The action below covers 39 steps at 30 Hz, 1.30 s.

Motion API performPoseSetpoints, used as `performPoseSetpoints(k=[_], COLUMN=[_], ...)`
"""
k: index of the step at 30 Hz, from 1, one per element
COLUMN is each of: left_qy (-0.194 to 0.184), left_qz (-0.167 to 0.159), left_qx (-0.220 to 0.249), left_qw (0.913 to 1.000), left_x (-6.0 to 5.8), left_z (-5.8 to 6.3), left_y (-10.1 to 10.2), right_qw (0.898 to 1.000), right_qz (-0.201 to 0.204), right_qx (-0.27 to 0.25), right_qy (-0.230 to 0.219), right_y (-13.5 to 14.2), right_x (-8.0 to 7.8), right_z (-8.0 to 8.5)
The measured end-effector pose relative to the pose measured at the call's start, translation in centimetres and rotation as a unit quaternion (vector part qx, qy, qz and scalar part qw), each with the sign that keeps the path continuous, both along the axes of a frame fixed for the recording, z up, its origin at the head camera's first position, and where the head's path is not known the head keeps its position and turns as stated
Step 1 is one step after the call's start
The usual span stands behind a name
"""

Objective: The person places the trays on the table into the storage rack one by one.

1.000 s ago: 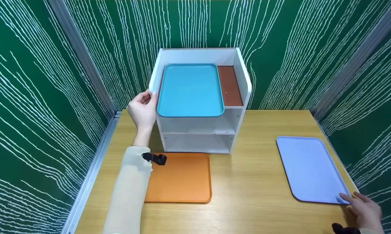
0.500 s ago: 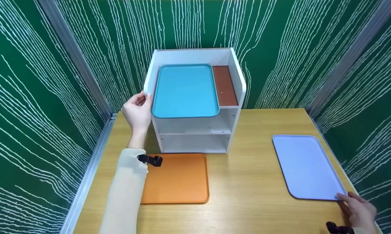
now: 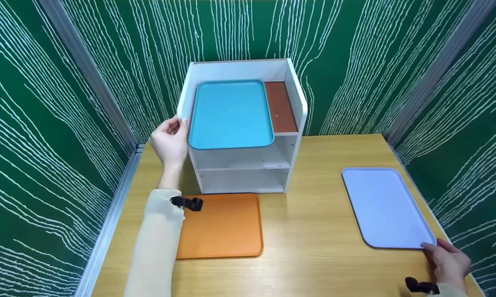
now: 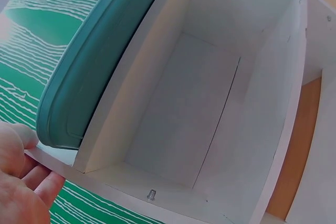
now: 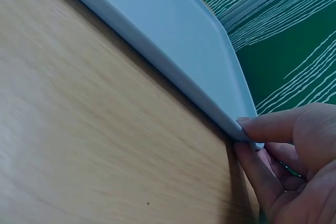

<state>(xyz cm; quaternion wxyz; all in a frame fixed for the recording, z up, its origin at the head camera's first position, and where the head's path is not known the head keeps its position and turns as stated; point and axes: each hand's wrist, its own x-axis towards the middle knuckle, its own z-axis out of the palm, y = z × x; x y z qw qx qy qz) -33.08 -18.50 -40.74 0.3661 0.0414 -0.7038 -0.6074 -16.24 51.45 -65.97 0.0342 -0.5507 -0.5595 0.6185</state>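
Lavender tray (image 3: 390, 208) on the bench (image 3: 313, 231) at right, near corner pinched between thumb and fingers (image 5: 257, 174) of the right hand (image 3: 449, 259). White shelf unit (image 3: 237, 159), with turquoise tray (image 3: 232, 114) on top, pinched at its left panel's front edge by the left hand (image 3: 170, 142). Best, probably, to brace lightly and support that corner from beneath.

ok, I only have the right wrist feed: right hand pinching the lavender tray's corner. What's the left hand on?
Observer: The left hand grips the front edge of the left side panel of a white shelf unit.
Operator: Anything on top of that?
Observer: Yes, a teal tray, lying toward the left.
Operator: Any other trays on the table?
Observer: An orange tray in front of the unit, partly hidden by the left sleeve in the head view.
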Motion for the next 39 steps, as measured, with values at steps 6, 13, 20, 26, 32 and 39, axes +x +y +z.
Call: performPoseSetpoints(k=[6,13,20,26,32,39], left_qy=[-0.004,-0.004,-0.001,0.008,0.004,0.005], left_qz=[-0.001,-0.003,-0.005,0.002,-0.002,-0.002], left_qx=[0.013,0.015,0.011,0.002,0.003,0.007], left_qw=[0.9999,0.9999,0.9999,1.0000,1.0000,1.0000], left_x=[0.1,0.1,0.1,0.0,0.0,0.0], left_z=[0.1,0.2,0.2,0.3,0.2,0.2], left_y=[-0.2,-0.1,0.0,0.2,0.2,0.2], right_qw=[1.000,0.999,0.997,0.997,0.999,0.993], right_qz=[0.006,0.037,0.062,0.058,0.034,-0.007], right_qx=[-0.007,0.016,0.020,0.023,-0.012,-0.116], right_qy=[-0.002,-0.024,-0.040,-0.038,-0.021,0.014], right_y=[-0.2,-0.7,-0.5,-0.4,-0.1,0.9], right_x=[-0.2,-0.2,-0.2,-0.3,-0.2,0.2], right_z=[0.3,1.2,1.4,1.4,1.9,1.9])
